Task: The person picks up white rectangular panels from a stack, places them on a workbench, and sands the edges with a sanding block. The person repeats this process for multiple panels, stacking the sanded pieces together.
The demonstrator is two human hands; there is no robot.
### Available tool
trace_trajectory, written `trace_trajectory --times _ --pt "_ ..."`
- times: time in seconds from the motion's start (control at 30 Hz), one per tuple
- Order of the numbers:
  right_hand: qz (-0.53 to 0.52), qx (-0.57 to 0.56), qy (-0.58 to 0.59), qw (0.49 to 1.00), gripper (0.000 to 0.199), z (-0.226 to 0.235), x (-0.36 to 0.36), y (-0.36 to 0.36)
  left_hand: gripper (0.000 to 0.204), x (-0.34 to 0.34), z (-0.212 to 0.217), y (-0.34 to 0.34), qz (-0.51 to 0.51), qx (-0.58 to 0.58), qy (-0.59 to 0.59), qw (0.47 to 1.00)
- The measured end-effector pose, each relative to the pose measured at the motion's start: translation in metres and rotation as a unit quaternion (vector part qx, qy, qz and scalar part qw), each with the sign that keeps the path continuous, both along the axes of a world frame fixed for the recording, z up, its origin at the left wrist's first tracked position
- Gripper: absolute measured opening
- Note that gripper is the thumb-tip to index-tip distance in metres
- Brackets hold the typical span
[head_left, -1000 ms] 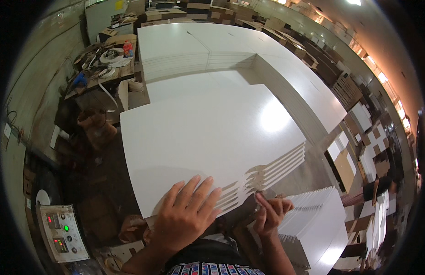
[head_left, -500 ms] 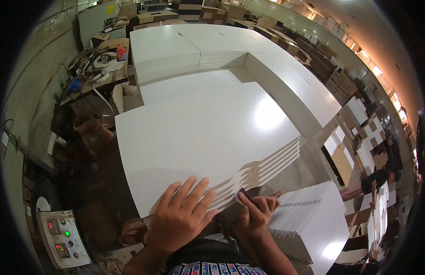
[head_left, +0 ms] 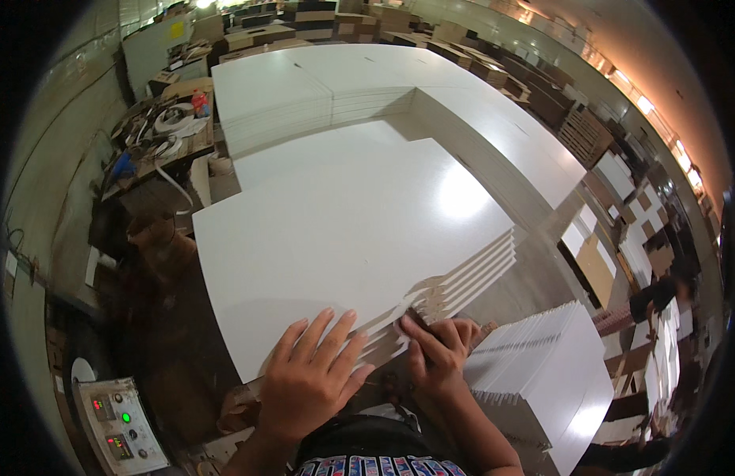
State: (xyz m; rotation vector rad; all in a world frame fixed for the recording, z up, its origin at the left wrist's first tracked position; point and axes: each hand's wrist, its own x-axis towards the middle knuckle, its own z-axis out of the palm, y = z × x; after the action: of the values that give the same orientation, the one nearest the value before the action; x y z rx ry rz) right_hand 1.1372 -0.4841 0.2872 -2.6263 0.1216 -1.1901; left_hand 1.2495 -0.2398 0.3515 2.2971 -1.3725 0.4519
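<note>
A stack of large white panels (head_left: 343, 214) lies flat in front of me, its near and right edges stepped like stairs. My left hand (head_left: 310, 381) rests on the top panel near its front edge, fingers spread and nothing held. To its right, my right hand (head_left: 443, 355) is closed around a small dark flat tool (head_left: 416, 321); its exact kind I cannot make out. The tool's tip meets the panel's front edge, beside a ragged pale patch on the stepped edges (head_left: 431, 297). My right fingers hide part of the tool.
Upright white panels (head_left: 542, 373) stand packed close at my right. A control box (head_left: 121, 428) with lit displays is at lower left. Taller white stacks (head_left: 280, 75) rise behind. A cluttered workbench (head_left: 165, 143) stands left; another person's arm (head_left: 649, 297) shows far right.
My right hand has moved slightly left and up along the panel's front edge with the dark tool. My left hand stays flat on the panel. The whole view has shifted slightly.
</note>
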Motion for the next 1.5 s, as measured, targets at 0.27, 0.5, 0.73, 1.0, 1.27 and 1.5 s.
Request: trace_trajectory --times 0.27,0.5,0.73,1.0,1.27,1.5 --pt "-0.115 0.077 -0.028 0.99 0.044 0.005 0.011 -0.025 0.047 0.0 -0.001 -0.004 0.003 0.007 -0.006 1.0" --pt "-0.025 0.055 0.005 0.998 0.05 -0.013 0.012 0.004 0.048 -0.001 0.0 -0.003 0.013 0.007 -0.01 1.0" --pt "-0.006 0.065 -0.001 0.998 0.043 -0.02 -0.026 0.005 0.047 0.001 -0.004 -0.003 0.012 0.002 -0.008 1.0" --pt "-0.038 0.049 0.045 0.997 0.048 -0.015 -0.001 0.006 0.048 0.001 0.001 -0.002 -0.007 0.017 -0.014 1.0" --pt "-0.013 -0.009 -0.042 0.999 0.048 -0.036 -0.041 -0.009 0.047 0.002 -0.002 -0.001 -0.01 0.008 -0.003 1.0" --pt "-0.043 0.05 0.014 0.998 0.048 -0.038 -0.018 -0.001 0.048 0.001 -0.002 -0.005 -0.008 0.002 -0.004 1.0"
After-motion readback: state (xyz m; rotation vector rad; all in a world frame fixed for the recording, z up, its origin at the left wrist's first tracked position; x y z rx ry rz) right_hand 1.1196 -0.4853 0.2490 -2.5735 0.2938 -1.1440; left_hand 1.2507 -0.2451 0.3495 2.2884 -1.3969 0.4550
